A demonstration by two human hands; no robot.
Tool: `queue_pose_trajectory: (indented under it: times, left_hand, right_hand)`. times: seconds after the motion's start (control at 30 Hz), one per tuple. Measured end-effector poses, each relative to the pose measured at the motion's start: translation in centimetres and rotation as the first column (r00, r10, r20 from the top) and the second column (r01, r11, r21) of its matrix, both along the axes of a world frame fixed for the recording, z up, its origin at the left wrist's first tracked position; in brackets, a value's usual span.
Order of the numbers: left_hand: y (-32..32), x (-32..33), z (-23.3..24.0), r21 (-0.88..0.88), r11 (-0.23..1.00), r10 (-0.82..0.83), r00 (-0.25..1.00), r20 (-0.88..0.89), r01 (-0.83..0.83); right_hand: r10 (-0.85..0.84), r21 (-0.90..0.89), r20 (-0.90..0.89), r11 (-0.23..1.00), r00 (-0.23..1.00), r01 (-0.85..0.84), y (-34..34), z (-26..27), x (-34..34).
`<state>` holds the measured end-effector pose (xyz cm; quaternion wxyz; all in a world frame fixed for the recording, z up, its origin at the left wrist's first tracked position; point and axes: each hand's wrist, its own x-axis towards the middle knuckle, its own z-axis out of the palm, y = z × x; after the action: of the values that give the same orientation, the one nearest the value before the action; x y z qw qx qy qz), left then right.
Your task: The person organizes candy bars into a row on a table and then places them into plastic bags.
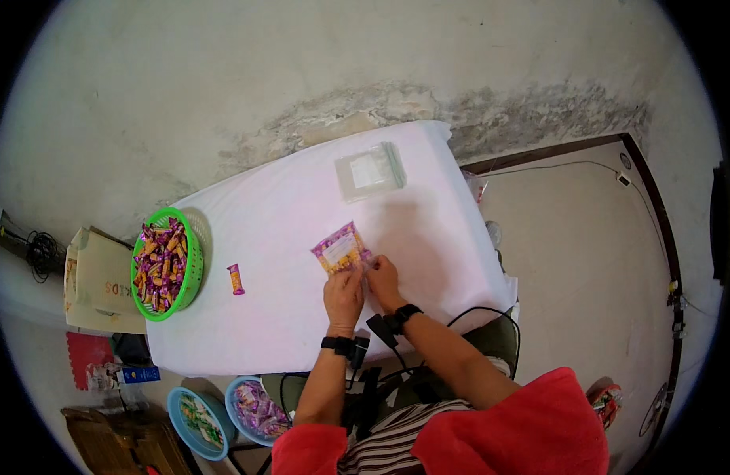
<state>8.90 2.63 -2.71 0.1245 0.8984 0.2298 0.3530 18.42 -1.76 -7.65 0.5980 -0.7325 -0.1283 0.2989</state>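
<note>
A clear plastic bag [340,248] packed with purple and yellow wrapped snack bars, with a white label on it, lies over the white-covered table. My left hand [343,297] grips its near edge. At the bag's near right corner, my right hand [381,279] has its fingers pinched on the plastic. A single wrapped bar [235,279] rests on the cloth to the left. Farther left stands a green plastic basket [194,270] heaped with the same bars. Beyond my hands, flat clear bags [371,172] lie in a stack.
A cardboard box [106,285] stands beside the basket. Below the table's near left edge are two blue basins, one [176,415] with green packets and another [233,409] with purple packets. A black cable [489,308] loops over the table's near right corner. A wall borders the far side.
</note>
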Motion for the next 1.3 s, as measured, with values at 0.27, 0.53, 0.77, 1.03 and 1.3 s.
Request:
queue_pose_trajectory:
  times: [0.27,0.53,0.77,1.03,1.3]
  left_hand:
    - [1.6,1.1,2.1,0.034,0.996,-0.067,0.968,-0.24,0.077]
    - [3.3,2.1,1.6,0.065,0.976,-0.16,0.887,-0.433,0.208]
    - [3.0,2.2,0.8,0.078,0.995,-0.021,0.92,-0.392,0.057]
    - [2.7,1.9,2.0,0.048,0.998,-0.014,0.944,-0.329,0.031]
    - [3.3,1.5,1.0,0.052,0.998,-0.023,0.949,-0.314,0.041]
  right_hand:
    - [0.052,0.157,0.069,0.986,0.996,-0.063,-1.0,-0.9,0.3]
    - [0.133,0.177,-0.093,0.977,0.987,-0.115,-1.7,-0.1,0.2]
    - [0.108,0.227,-0.143,0.971,0.984,-0.074,-2.2,0.5,0.0]
    - [0.119,0.242,-0.083,0.966,0.989,-0.096,-2.2,-0.6,-0.2]
    - [0.131,0.182,0.097,0.972,0.987,-0.147,-2.5,-0.4,-0.6]
